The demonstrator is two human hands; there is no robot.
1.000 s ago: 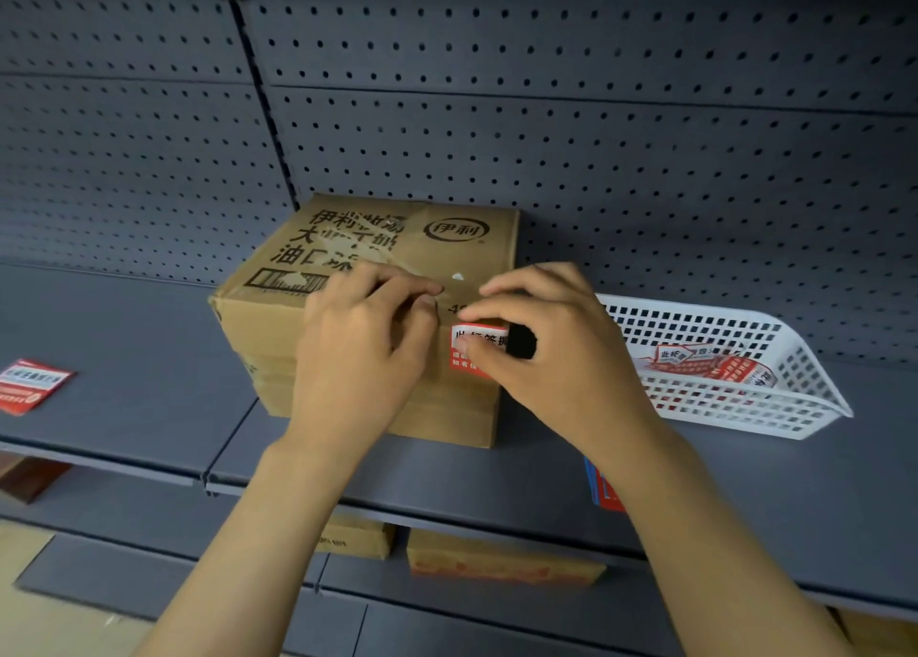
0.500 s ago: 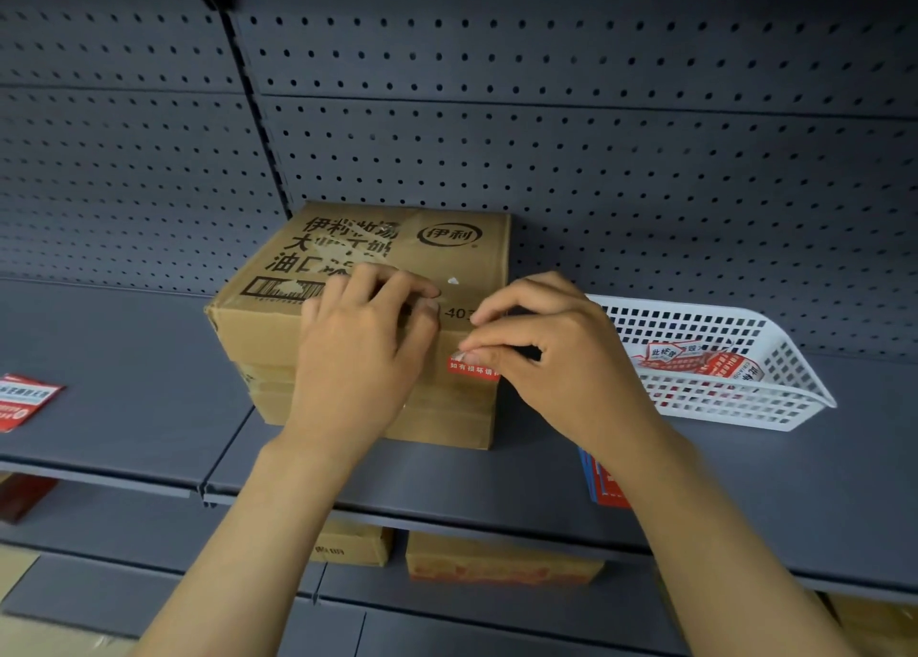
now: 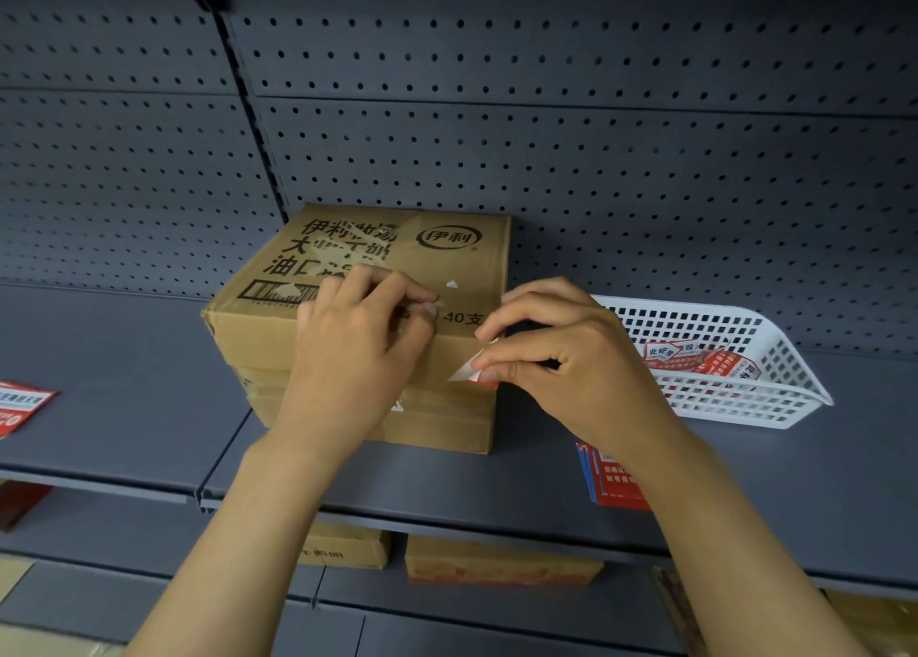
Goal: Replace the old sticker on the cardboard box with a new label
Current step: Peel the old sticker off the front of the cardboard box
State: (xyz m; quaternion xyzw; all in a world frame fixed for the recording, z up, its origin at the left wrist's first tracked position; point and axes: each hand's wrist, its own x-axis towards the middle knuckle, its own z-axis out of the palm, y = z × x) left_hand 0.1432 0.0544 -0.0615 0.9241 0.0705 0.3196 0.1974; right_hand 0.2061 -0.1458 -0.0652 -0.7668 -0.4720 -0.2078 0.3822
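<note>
- Head view: a cardboard box [image 3: 367, 308] printed with black Chinese characters sits on a grey metal shelf [image 3: 447, 482], pushed back close to the perforated back panel [image 3: 596, 159].
- The left hand [image 3: 355, 358] lies flat over the box's front top edge, palm against the front face, fingers spread only slightly and curled onto the top, pressing on the cardboard without gripping anything.
- The right hand [image 3: 566, 358] is at the box's front right corner, thumb and forefinger pinched together on the old sticker [image 3: 472, 371]; the other fingers arch loosely above it.
- The sticker is red and white, and its white underside shows as a lifted triangular flap, with the rest seeming to cling to the box's front face near the right edge. How much of it is stuck I cannot tell, as the fingers hide part of it.
- The two hands are apart, with a strip of bare cardboard and the printed "40" between them.
- A white plastic basket [image 3: 745, 398] stands on the shelf just right of the box, behind the right hand, and holds a few red and white labels [image 3: 705, 361].
- A small stack of red and blue cards [image 3: 608, 477] lies on the shelf under the right wrist, partly hidden.
- Another red and white label [image 3: 20, 405] lies on the shelf far to the left, cut by the frame edge.
- Below, a lower shelf carries more cardboard boxes [image 3: 497, 559].
</note>
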